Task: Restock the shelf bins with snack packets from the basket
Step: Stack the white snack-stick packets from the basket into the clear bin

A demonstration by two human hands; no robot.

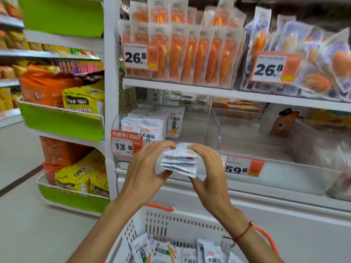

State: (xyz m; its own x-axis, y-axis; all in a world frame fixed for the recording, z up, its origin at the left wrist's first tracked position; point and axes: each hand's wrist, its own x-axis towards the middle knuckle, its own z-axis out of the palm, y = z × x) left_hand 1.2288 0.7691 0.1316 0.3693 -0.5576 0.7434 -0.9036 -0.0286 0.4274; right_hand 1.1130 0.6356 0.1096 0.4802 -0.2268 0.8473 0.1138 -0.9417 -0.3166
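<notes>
Head: snack packets (178, 161) seemingly between hands

White packets (178, 162); white basket (182, 223), orange handles.

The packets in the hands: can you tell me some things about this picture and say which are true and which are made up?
1. Both hands, left hand and right hand, hold a stack of white packets. True.
2. The basket is empty. False: white packets lie in it.
3. The clear bin behind the hands is full. False: packets fill only its left side.
4. The top shelf holds orange packets. True.
</notes>
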